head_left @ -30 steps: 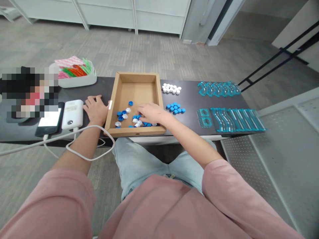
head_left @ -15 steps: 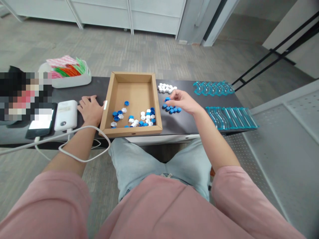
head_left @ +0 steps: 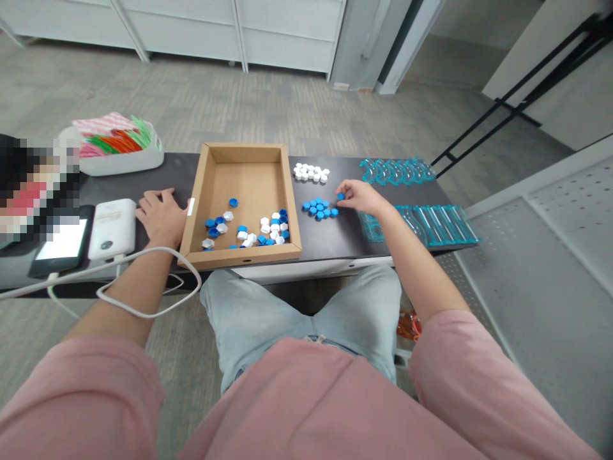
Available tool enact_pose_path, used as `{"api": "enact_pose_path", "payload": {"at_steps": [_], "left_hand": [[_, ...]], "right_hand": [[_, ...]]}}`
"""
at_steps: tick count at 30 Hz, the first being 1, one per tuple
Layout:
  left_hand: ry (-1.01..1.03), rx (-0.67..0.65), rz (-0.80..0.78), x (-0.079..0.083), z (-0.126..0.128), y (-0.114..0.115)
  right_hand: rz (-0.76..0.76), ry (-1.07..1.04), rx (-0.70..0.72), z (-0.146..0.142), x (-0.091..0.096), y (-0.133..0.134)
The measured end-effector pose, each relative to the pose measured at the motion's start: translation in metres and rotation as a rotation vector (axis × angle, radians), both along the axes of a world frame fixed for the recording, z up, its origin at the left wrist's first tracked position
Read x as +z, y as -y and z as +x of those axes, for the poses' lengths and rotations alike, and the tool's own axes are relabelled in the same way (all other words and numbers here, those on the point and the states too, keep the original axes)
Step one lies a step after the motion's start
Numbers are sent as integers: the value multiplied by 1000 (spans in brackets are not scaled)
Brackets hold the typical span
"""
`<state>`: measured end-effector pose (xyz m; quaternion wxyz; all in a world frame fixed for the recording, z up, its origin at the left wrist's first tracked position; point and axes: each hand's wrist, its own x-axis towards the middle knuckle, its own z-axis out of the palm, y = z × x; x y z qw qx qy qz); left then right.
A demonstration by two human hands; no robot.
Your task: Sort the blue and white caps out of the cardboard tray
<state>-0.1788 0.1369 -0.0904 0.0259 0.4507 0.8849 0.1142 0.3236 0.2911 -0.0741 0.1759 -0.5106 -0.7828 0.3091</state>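
My right hand [head_left: 358, 197] pinches a blue hexagonal piece [head_left: 341, 197] between thumb and fingertips, just right of a cluster of blue hexagonal pieces [head_left: 320, 209] on the dark table. Behind that cluster, white hexagonal pieces [head_left: 311, 172] lie grouped closely together. My left hand [head_left: 164, 216] rests palm down on the table with fingers spread, its thumb side against the left wall of a cardboard box [head_left: 295, 220]. Inside the box, loose blue and white pieces lie mostly toward the near side, with a single blue one [head_left: 233, 202] farther back.
Clear teal plastic parts stand in a back row [head_left: 397, 171] and a front row [head_left: 438, 225] on the right. At left are a white power bank [head_left: 112, 229], a phone [head_left: 64, 239], a white cable [head_left: 143, 313] and a white basket [head_left: 127, 163] of colourful strips.
My right hand has moved right with the blue piece, from above the blue cluster to beside it, uncovering more of both clusters. My left hand stays put while the view shifts slightly.
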Motion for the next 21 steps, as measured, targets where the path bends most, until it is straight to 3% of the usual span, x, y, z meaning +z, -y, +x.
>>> {"api": "enact_pose_path", "payload": {"at_steps": [6,12,17,21], "left_hand": [[-1,-4,1,-1,-2,0],[4,1,2,-1,-2,-1],[10,2,7,-1,-2,-1],[17,-1,11,-1,-1,0]], "right_hand": [[-42,141,146,-2,3,-5],[-122,69,169,7,-4,3],[-66,55,213,-1,-15,13],[-8,102,225,-4,-8,17]]}}
